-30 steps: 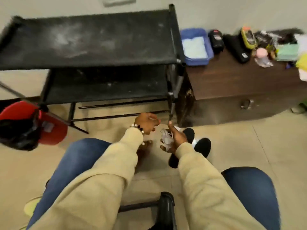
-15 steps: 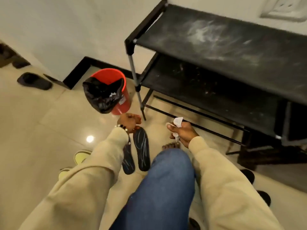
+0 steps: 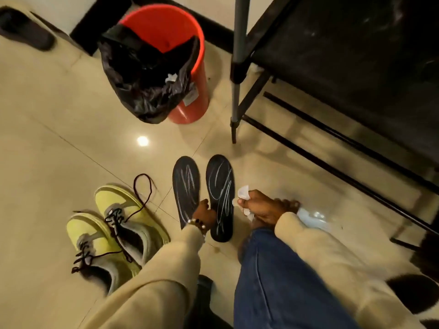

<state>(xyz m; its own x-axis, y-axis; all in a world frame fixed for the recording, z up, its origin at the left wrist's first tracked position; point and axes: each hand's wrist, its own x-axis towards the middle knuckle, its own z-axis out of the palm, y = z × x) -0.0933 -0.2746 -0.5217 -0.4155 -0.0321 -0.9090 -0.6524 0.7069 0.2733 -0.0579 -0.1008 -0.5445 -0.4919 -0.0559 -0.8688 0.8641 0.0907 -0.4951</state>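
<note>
Tissue [image 3: 242, 191], white and crumpled, was pinched between the thumb and the curled fingers of the right hand [image 3: 263, 210]. This hand was low over the tiled floor [image 3: 59, 138], just beside the outer edge of the right insole [image 3: 219, 184]. Whether the tissue touched that edge, I could not tell. The left insole [image 3: 186, 186] lay flat just beside the right one. The two black pieces were parallel, close but apart, with their toes pointing toward the red bucket [image 3: 187, 112]. Both showed thin pale scribble marks on the upper face.

The left hand [image 3: 204, 213] was down at the heel ends, between the two insoles, with its fingers bent downward at the inner edge of the left insole. Whether it only rested there or gripped the insole, I could not tell. A bead bracelet [image 3: 196, 222] sat on its wrist, at the end of a beige sleeve [image 3: 171, 269].

To the left of the insoles stood a pair of yellow-green sneakers [image 3: 114, 231] with dark, loose laces. A black plastic bag [image 3: 142, 74] hung over the near rim of the bucket. On the right stood a black shoe rack [image 3: 344, 67], one grey leg [image 3: 237, 67] of it near the bucket. Something clear and shiny [image 3: 311, 218] lay on the floor behind the right wrist, too blurred to name.
</note>
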